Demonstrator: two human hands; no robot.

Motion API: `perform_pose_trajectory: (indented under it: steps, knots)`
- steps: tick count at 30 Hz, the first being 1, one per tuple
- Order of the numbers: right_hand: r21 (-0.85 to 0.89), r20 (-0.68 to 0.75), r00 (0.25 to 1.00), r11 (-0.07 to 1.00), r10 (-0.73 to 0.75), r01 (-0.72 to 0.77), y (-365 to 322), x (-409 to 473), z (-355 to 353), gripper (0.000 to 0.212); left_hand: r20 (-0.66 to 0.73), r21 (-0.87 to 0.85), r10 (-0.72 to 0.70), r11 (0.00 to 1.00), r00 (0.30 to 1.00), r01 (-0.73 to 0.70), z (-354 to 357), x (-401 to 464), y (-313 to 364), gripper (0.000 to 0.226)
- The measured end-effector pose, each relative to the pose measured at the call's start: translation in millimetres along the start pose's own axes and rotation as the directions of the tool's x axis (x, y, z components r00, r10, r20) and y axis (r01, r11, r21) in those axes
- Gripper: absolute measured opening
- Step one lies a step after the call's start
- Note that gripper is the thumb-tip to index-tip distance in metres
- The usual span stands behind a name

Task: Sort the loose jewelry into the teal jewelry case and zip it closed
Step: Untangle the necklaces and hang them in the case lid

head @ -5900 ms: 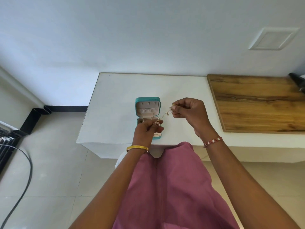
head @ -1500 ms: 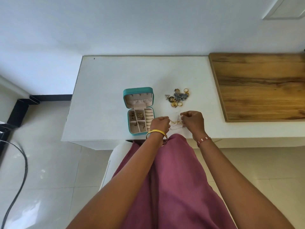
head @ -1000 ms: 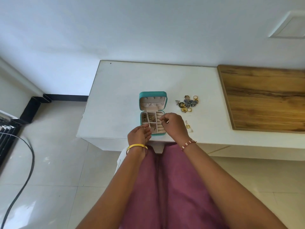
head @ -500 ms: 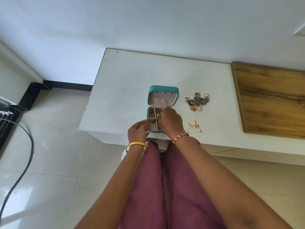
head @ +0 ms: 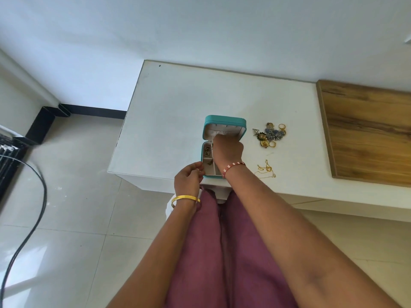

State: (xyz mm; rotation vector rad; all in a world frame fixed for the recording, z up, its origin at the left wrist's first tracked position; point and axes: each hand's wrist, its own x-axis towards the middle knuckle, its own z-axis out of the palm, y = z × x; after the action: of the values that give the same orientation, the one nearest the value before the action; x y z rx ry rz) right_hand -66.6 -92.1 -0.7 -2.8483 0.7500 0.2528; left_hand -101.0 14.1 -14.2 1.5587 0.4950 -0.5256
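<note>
The teal jewelry case [head: 225,120] stands open near the front edge of the white table [head: 178,107], with its lid upright. Small pieces lie in its left compartments. My right hand [head: 228,150] reaches over the tray to the pocket in the lid, and its fingers are hidden behind its back. Just left of the case's front left corner is my left hand [head: 188,177], fingers loosely curled with nothing visible in them. A pile of loose rings and brooches [head: 270,134] lies right of the case. A thin gold chain [head: 265,170] lies by my right wrist.
A wooden board [head: 367,132] covers the right part of the table. A black cable [head: 33,218] runs over the tiled floor at the left. The wall is right behind the table.
My right hand has moved from the tray up to the pocket in the lid. My left hand has stayed by the case's front left corner. The camera has shifted.
</note>
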Motion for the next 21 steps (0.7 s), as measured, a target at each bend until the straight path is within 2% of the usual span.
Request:
perform_pose_trajectory:
  steps: [4, 8, 10, 11, 13, 15, 18, 21]
  knots:
    - [0.168, 0.069, 0.987, 0.974, 0.144, -0.154, 7.1, 4.1, 0.8, 0.023, 0.009, -0.018, 0.011, 1.000, 1.000, -0.011, -0.8, 0.4, -0.3, 0.030]
    - [0.364, 0.058, 0.993, 0.924, 0.101, -0.115, 18.7, 4.6, 3.0, 0.010, 0.025, -0.002, 0.030, 1.000, 0.999, -0.030, -1.8, -0.1, -0.8, 0.028]
    - [0.517, 0.026, 0.996, 0.851, 0.087, -0.088, 26.5, 1.1, -2.3, 0.029, 0.043, 0.042, 0.062, 0.997, 0.997, -0.063, -1.8, -1.1, -1.2, 0.027]
    - [0.595, 0.010, 0.995, 0.799, 0.096, -0.083, 30.1, -1.9, -7.5, 0.033, 0.055, 0.084, 0.084, 0.993, 0.995, -0.088, -1.6, -2.6, -0.7, 0.027]
    - [0.748, 0.013, 0.992, 0.656, 0.128, -0.095, 35.5, -7.6, -18.2, 0.021, 0.081, 0.160, 0.138, 0.976, 0.987, -0.149, -0.3, -6.5, 0.6, 0.027]
    - [0.865, 0.080, 0.986, 0.481, 0.143, -0.140, 37.8, -17.4, -30.0, 0.012, 0.124, 0.215, 0.222, 0.945, 0.967, -0.245, 1.6, -13.1, 4.4, 0.029]
    - [0.955, 0.171, 0.983, 0.235, 0.072, -0.183, 39.3, -35.6, -48.2, 0.018, 0.200, 0.246, 0.355, 0.884, 0.913, -0.397, 8.7, -19.2, 15.5, 0.040]
    - [0.988, 0.157, 0.987, 0.013, -0.031, -0.157, 37.9, -55.0, -71.7, 0.021, 0.327, 0.278, 0.437, 0.803, 0.838, -0.527, 20.2, -26.7, 31.7, 0.043]
